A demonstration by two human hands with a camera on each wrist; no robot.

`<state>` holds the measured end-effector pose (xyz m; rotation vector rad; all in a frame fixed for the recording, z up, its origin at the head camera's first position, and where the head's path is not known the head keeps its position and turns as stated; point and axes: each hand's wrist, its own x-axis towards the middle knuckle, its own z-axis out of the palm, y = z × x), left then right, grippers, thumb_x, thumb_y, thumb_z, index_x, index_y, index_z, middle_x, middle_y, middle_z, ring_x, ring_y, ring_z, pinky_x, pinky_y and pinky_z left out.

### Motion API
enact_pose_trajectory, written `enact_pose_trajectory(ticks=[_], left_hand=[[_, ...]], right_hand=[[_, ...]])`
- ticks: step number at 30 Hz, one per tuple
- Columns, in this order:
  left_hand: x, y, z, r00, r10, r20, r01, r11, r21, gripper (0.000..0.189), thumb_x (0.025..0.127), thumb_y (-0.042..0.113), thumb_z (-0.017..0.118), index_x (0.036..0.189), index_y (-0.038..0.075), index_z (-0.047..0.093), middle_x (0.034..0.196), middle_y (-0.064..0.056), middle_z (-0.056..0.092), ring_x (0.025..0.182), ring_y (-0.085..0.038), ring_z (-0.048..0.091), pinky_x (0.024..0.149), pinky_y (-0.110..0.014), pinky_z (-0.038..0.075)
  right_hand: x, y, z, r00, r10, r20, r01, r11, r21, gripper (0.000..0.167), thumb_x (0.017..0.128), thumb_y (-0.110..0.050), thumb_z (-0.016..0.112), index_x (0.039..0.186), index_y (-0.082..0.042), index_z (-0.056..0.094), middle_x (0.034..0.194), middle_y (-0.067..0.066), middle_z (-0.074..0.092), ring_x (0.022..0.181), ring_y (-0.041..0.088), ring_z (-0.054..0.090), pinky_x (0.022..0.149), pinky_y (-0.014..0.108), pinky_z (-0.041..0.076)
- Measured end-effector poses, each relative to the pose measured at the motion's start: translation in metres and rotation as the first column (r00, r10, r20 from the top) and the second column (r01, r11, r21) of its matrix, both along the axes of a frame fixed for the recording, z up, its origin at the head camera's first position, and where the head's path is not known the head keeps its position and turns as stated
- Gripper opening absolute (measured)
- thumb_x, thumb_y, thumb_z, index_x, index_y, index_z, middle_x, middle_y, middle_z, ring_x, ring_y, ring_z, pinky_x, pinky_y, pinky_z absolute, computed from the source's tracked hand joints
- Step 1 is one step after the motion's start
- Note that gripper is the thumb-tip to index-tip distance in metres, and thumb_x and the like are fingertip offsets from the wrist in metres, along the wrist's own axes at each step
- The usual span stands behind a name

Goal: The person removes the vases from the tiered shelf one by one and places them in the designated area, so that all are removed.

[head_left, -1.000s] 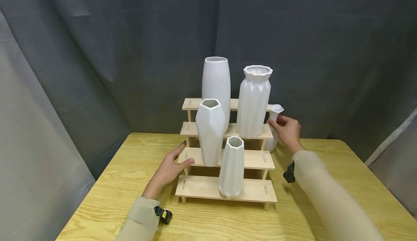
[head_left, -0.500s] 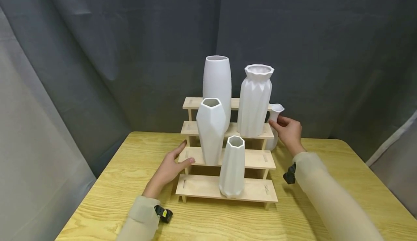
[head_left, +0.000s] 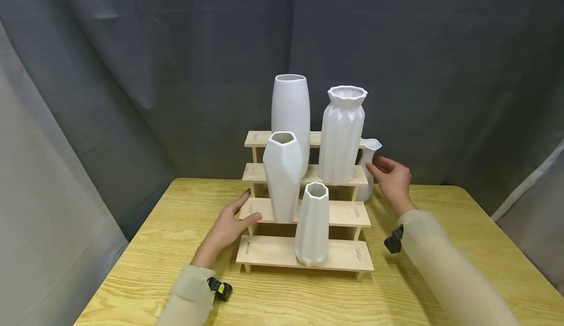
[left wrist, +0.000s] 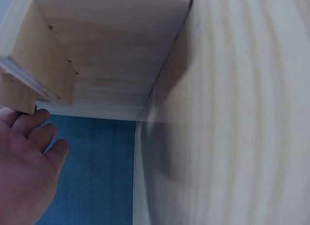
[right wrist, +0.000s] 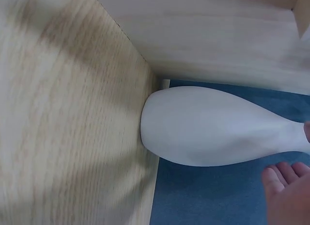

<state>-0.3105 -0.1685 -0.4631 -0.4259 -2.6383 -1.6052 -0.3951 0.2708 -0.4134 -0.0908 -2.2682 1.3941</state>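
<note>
**Slim flared vase (right wrist: 203, 125): upright beside the stand, fingers apart**

Far left: the left hand (head_left: 226, 228) is set around the end of the second shelf from the bottom of the stepped stand (head_left: 269, 253), thumb toward the front edge, forefinger toward the back. Whether the wood is gripped or merely touched cannot be told. Light pressure is advised; if the stand is nudged, its load may rock.

Next, on that same shelf, the faceted vase (head_left: 282, 181) is seen, narrow at the foot, with the tall smooth vase (head_left: 291, 103) behind it. On the lowest shelf the fluted vase (head_left: 312, 228) is stood.

Farther right, one shelf above the faceted vase, the pleated vase (head_left: 341, 142). Judged the likeliest to be knocked by a sideways move.

Far right: the slim vase is stood on the tabletop (head_left: 282, 294) by the stand's rear right end, partly hidden in the head view. Its neck is flanked by the right hand (head_left: 392, 179), thumb and fingers parted, a gap shown at the fingers; thumb contact cannot be told. If lifted, the fuller body is better held, and moved outward first. If released, the fingers should be drawn straight back, the lip avoided.
</note>
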Motion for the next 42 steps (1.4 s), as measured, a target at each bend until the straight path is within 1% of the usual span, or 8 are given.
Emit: enact_pose_trajectory(ticks=[5,11,17,22,27,34,39,42], left_hand=[[0.001,0.0,-0.001,1.0,-0.001,0.014,0.001,1.0,0.001,0.089,0.084,0.063,0.067,0.156,0.029,0.028,0.158,0.014,0.023,0.147,-0.025,0.019,0.114,-0.055,0.024],[0.001,-0.001,0.0,1.0,-0.004,0.015,0.004,1.0,0.003,0.088,0.084,0.063,0.067,0.156,0.031,0.028,0.159,0.013,0.022,0.147,-0.025,0.018,0.114,-0.056,0.023],[0.001,-0.001,0.003,1.0,-0.006,0.017,0.006,1.0,-0.005,0.089,0.084,0.064,0.067,0.157,0.031,0.027,0.159,0.013,0.022,0.147,-0.025,0.018,0.114,-0.055,0.023],[-0.002,-0.001,0.002,1.0,-0.011,0.01,0.011,1.0,-0.008,0.088,0.085,0.063,0.067,0.156,0.032,0.027,0.159,0.013,0.022,0.147,-0.026,0.018,0.114,-0.055,0.023],[-0.004,-0.001,0.003,1.0,-0.01,0.009,0.01,1.0,-0.002,0.088,0.085,0.063,0.067,0.156,0.032,0.027,0.158,0.015,0.022,0.147,-0.026,0.018,0.114,-0.055,0.024],[-0.003,0.0,0.005,1.0,-0.005,0.002,0.005,1.0,-0.011,0.089,0.084,0.063,0.067,0.157,0.03,0.027,0.159,0.014,0.022,0.147,-0.024,0.019,0.114,-0.052,0.024],[0.001,0.001,0.005,1.0,-0.007,0.01,0.007,1.0,-0.008,0.09,0.085,0.063,0.067,0.157,0.028,0.027,0.16,0.01,0.022,0.147,-0.026,0.019,0.115,-0.052,0.024],[0.002,0.002,0.006,1.0,-0.009,0.019,0.009,1.0,-0.006,0.09,0.084,0.063,0.067,0.157,0.028,0.027,0.16,0.011,0.022,0.147,-0.027,0.018,0.114,-0.053,0.024]], right_hand=[[0.006,-0.001,-0.002,1.0,0.009,-0.022,-0.01,1.0,-0.026,0.056,0.091,-0.034,0.073,0.133,0.001,0.061,0.128,0.015,0.063,0.115,0.028,0.062,0.085,0.019,0.052],[0.015,-0.005,-0.001,0.999,0.02,-0.033,-0.022,0.998,-0.056,0.053,0.091,-0.03,0.073,0.132,0.002,0.062,0.127,0.015,0.064,0.114,0.028,0.062,0.083,0.015,0.051],[0.024,-0.007,0.002,0.998,0.03,-0.049,-0.033,0.998,-0.054,0.052,0.092,-0.031,0.072,0.13,0.002,0.063,0.126,0.016,0.065,0.111,0.025,0.064,0.083,0.014,0.05],[0.03,-0.007,0.002,0.998,0.029,-0.057,-0.033,0.997,-0.07,0.051,0.091,-0.032,0.073,0.128,0.002,0.064,0.124,0.017,0.065,0.105,0.015,0.065,0.081,0.012,0.05],[0.034,-0.008,0.004,0.996,0.048,-0.076,-0.054,0.995,-0.079,0.05,0.091,-0.03,0.074,0.128,0.003,0.064,0.125,0.019,0.065,0.102,0.008,0.065,0.08,0.011,0.05],[0.046,-0.01,0.009,0.994,0.073,-0.081,-0.08,0.993,-0.082,0.05,0.091,-0.029,0.073,0.128,0.003,0.064,0.125,0.019,0.064,0.103,0.009,0.065,0.081,0.011,0.05],[0.054,-0.011,0.008,0.995,0.079,-0.059,-0.084,0.994,-0.077,0.052,0.091,-0.032,0.073,0.129,0.002,0.063,0.126,0.018,0.064,0.105,0.009,0.064,0.082,0.011,0.049],[0.056,-0.011,0.007,0.994,0.085,-0.068,-0.09,0.993,-0.078,0.052,0.091,-0.032,0.073,0.129,0.002,0.063,0.126,0.018,0.064,0.103,0.006,0.063,0.082,0.012,0.049]])
